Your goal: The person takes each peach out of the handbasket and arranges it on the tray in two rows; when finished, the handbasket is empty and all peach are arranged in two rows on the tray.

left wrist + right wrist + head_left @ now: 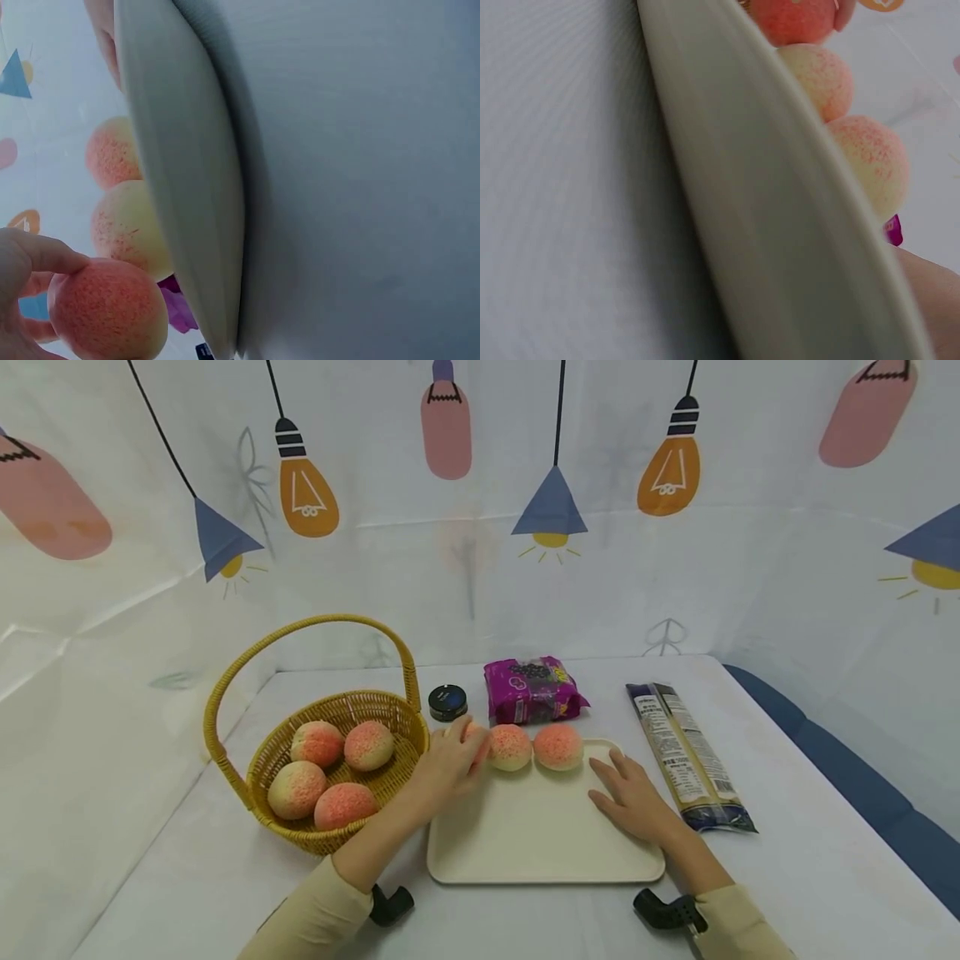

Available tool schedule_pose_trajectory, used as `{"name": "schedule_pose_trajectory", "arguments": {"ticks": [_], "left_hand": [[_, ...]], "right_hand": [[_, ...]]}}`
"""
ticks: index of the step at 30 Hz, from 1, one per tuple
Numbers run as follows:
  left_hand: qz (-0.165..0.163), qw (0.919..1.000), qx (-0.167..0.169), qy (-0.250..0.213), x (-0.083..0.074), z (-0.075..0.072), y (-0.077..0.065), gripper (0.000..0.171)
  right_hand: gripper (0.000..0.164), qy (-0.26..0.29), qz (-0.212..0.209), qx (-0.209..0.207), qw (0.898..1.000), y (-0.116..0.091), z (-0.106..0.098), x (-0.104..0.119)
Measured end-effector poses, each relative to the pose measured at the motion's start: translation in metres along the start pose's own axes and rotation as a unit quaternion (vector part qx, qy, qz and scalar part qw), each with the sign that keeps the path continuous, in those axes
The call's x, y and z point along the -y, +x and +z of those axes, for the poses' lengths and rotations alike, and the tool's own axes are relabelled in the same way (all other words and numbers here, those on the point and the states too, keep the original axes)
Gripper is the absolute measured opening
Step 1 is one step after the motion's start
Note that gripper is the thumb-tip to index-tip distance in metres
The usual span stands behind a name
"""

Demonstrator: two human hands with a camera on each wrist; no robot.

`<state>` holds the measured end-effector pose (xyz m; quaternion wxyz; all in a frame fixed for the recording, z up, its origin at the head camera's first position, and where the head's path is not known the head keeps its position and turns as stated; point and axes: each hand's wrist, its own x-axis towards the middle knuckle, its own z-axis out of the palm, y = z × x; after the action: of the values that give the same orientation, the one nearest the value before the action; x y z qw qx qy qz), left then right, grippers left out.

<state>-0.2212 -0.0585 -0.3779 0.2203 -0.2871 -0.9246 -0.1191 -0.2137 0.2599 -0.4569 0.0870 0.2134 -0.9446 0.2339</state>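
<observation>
My left hand (446, 764) grips a peach (109, 309) over the back left corner of a cream tray (547, 835). In the left wrist view, the thumb and fingers curl round this pink, speckled fruit. To its right, a pale pink peach (510, 750) and another peach (558, 747) sit side by side along the tray's back edge. The right hand (633, 797) rests at the tray's right side with its fingers spread and holds nothing. Only a part of it shows at the edge of the right wrist view, largely hidden by the tray's rim.
At the left stands a yellow wicker basket (303, 838) with a tall handle and several peaches inside. Behind the tray are a small black-lidded jar (447, 702) and a purple snack package (532, 692). A long flat packet (686, 756) lies to the right.
</observation>
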Motion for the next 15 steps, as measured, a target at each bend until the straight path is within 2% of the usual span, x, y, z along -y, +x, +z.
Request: {"name": "schedule_pose_trajectory", "arguments": {"ticks": [3,9,15], "left_hand": [[-0.008,0.9998,0.002,-0.017,0.001,0.001,0.0,0.029],[0.008,0.9975,0.01,-0.069,0.008,0.002,0.004,0.029],[0.023,0.9916,0.047,-0.118,0.013,0.006,0.008,0.036]], "right_hand": [[0.052,0.001,0.004,0.003,1.0,0.0,0.001,0.001],[0.052,-0.002,0.012,0.006,1.0,0.0,0.0,0.002],[0.052,0.002,0.012,0.004,1.0,0.0,-0.003,0.005]]}}
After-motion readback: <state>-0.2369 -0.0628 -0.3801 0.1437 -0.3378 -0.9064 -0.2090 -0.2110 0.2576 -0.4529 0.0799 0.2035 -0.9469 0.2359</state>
